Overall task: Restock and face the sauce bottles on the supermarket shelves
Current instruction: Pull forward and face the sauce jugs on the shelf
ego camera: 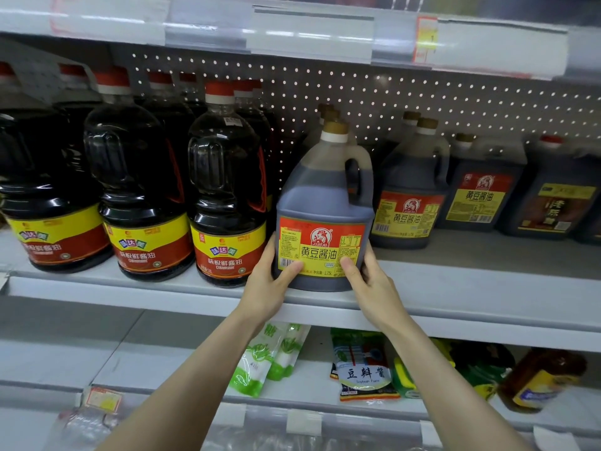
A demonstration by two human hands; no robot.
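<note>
A dark soy sauce jug (325, 203) with a gold cap, a handle and a red-and-yellow label stands upright at the front edge of the white middle shelf (162, 288), its label facing me. My left hand (270, 284) grips its lower left side, thumb across the label. My right hand (367, 278) grips the lower right side, thumb on the label too. More jugs of the same kind stand behind it. A matching jug (409, 196) stands to the right, set further back.
Three tall red-capped soy sauce bottles (227, 196) line the shelf front to the left, others behind them. Squarer dark jugs (481, 190) stand at the right. Sauce pouches (364, 369) and green bags lie on the shelf below. Price strips edge the shelf above.
</note>
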